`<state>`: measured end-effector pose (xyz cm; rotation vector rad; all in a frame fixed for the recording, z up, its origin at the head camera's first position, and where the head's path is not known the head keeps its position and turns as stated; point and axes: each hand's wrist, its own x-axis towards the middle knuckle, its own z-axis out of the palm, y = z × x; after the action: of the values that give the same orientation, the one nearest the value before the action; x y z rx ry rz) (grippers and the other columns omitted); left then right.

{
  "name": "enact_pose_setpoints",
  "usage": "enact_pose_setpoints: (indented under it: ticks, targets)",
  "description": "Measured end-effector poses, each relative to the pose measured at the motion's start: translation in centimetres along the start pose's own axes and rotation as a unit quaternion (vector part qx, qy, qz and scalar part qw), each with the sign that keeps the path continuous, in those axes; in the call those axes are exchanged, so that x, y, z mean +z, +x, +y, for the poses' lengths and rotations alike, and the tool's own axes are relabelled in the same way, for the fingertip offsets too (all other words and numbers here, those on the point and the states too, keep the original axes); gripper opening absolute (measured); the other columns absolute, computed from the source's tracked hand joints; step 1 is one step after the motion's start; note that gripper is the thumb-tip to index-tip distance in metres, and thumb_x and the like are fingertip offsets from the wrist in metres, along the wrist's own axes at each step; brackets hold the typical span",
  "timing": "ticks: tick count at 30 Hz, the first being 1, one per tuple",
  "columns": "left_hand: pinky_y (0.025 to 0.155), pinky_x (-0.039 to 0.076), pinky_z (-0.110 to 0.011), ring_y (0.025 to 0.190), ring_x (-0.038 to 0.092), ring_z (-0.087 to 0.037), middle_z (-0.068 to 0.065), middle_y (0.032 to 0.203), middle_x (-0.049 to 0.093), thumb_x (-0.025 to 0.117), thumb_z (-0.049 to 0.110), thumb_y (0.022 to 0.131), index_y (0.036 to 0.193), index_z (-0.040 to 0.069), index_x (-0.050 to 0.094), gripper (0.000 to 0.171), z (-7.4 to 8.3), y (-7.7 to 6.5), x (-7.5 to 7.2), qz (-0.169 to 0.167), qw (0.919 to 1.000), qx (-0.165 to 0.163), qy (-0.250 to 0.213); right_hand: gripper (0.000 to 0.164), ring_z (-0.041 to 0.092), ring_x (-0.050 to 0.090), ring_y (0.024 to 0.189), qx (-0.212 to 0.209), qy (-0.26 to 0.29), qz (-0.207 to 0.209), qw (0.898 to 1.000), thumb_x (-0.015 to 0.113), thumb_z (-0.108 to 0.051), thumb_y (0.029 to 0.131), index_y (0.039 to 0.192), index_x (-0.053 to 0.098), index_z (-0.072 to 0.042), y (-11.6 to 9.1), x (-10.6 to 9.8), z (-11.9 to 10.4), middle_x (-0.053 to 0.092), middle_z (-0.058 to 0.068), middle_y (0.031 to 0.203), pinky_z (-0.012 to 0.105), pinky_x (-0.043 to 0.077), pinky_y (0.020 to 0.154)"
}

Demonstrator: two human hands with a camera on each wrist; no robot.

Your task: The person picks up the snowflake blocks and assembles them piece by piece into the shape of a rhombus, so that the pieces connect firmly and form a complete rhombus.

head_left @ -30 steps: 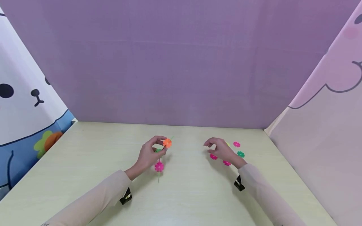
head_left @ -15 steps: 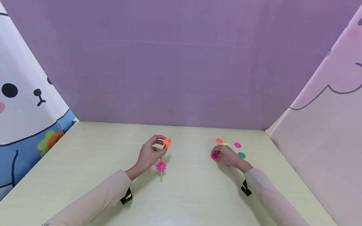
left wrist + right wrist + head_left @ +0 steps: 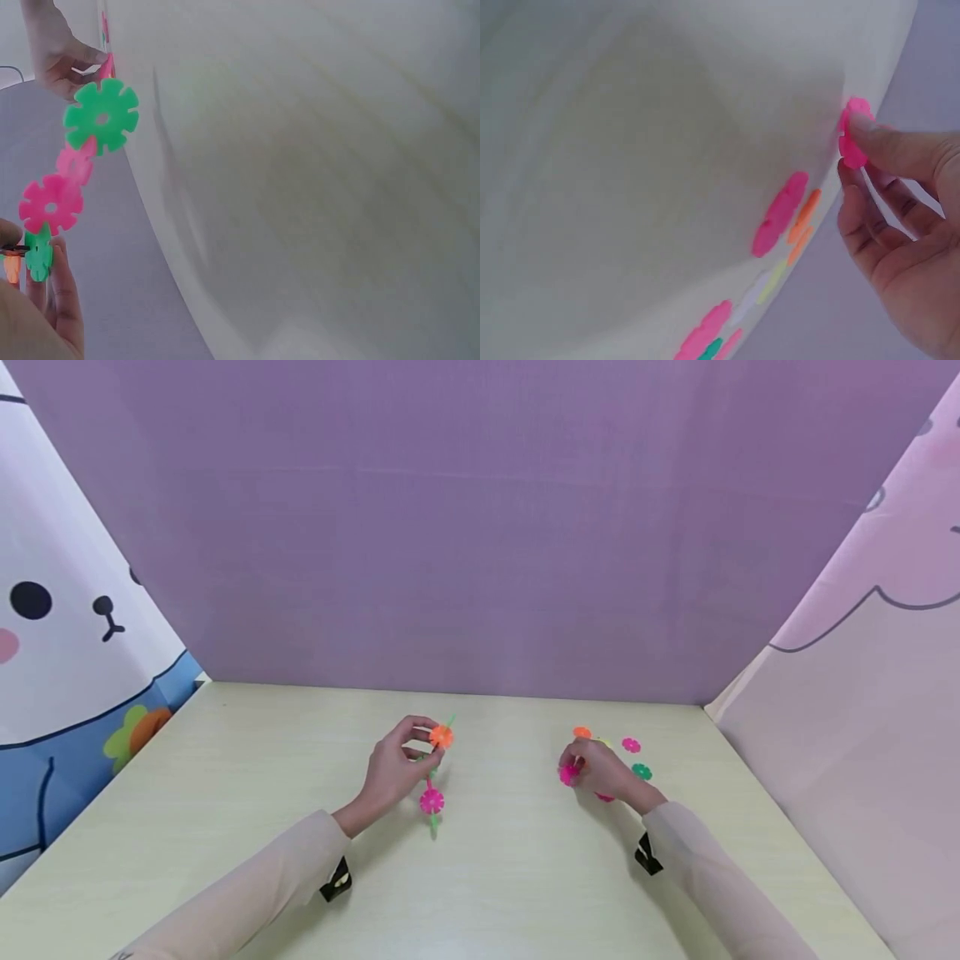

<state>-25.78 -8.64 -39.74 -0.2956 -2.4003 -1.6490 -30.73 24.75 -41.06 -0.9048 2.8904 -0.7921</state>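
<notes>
A short chain of interlocking flower-shaped plastic discs hangs from my left hand (image 3: 393, 762), its orange disc (image 3: 442, 737) uppermost between thumb and fingers. Below the hand dangle a pink disc (image 3: 432, 801) and a green disc (image 3: 433, 825), the latter seen nearly edge-on. In the left wrist view the chain shows a large green disc (image 3: 102, 116), a pink disc (image 3: 51, 205) and another green disc (image 3: 39, 253) by the fingers. My right hand (image 3: 600, 770) pinches a loose pink disc (image 3: 855, 135) by its edge, thumb on its near face.
Around the right hand lie several loose discs: an orange disc (image 3: 582, 732), a small pink disc (image 3: 632, 745), a green disc (image 3: 641, 772) and a yellow disc (image 3: 772, 282). A pale table (image 3: 495, 877) extends beneath, with a purple backdrop (image 3: 480, 543) behind it.
My right hand has come down to the loose discs and taken hold of a pink one. My left hand stays nearly in place while the hanging chain swings slightly right.
</notes>
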Motion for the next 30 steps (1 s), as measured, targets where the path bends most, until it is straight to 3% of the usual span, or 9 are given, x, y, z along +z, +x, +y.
enact_pose_setpoints:
  ticks: [5,10,17,25,30]
  targets:
    - [0.06,0.053,-0.025,0.068,0.065,-0.016,-0.001,0.093,0.066,0.068,0.015,0.08,0.109,0.026,0.056,0.033,-0.1,0.0,0.1,0.003,0.9997,0.021,0.007,0.019,0.019,0.058,0.073,-0.032,0.001,-0.002,0.999,0.069,0.012,0.07,0.083,0.066,-0.002,0.2,-0.5,0.0,0.064,0.008,0.081,0.022,0.051,0.062]
    - [0.06,0.053,-0.026,0.067,0.065,-0.016,0.0,0.093,0.066,0.068,0.015,0.08,0.108,0.028,0.057,0.033,-0.1,0.1,0.1,0.006,0.9995,0.027,0.011,0.018,0.016,0.058,0.072,-0.038,0.023,0.002,0.999,0.062,0.013,0.075,0.084,0.066,-0.003,0.9,-1.0,-0.5,0.066,0.007,0.08,0.023,0.05,0.065]
    - [0.056,0.053,-0.027,0.065,0.065,-0.014,0.0,0.093,0.065,0.068,0.014,0.08,0.108,0.028,0.056,0.034,0.0,0.2,0.1,0.006,0.9997,0.022,0.005,0.015,0.015,0.058,0.075,-0.021,0.072,0.051,0.996,0.063,0.006,0.079,0.09,0.067,-0.003,2.4,-1.9,-1.9,0.067,0.007,0.084,0.029,0.051,0.069]
    - [0.056,0.053,-0.024,0.067,0.066,-0.016,-0.004,0.096,0.065,0.069,0.012,0.079,0.11,0.024,0.055,0.035,0.4,0.3,0.1,0.007,0.9997,0.024,-0.003,0.014,0.018,0.062,0.079,-0.01,0.122,0.1,0.987,0.061,0.003,0.082,0.093,0.067,-0.004,4.2,-2.2,-4.4,0.068,0.009,0.088,0.024,0.051,0.065]
    - [0.057,0.053,-0.024,0.07,0.067,-0.02,-0.008,0.098,0.066,0.07,0.012,0.078,0.11,0.021,0.057,0.035,0.6,0.3,0.1,0.008,0.9996,0.024,-0.015,0.012,0.023,0.062,0.081,-0.02,0.161,0.114,0.98,0.062,0.0,0.084,0.095,0.066,-0.003,5.2,-2.3,-5.9,0.068,0.011,0.09,0.035,0.052,0.066]
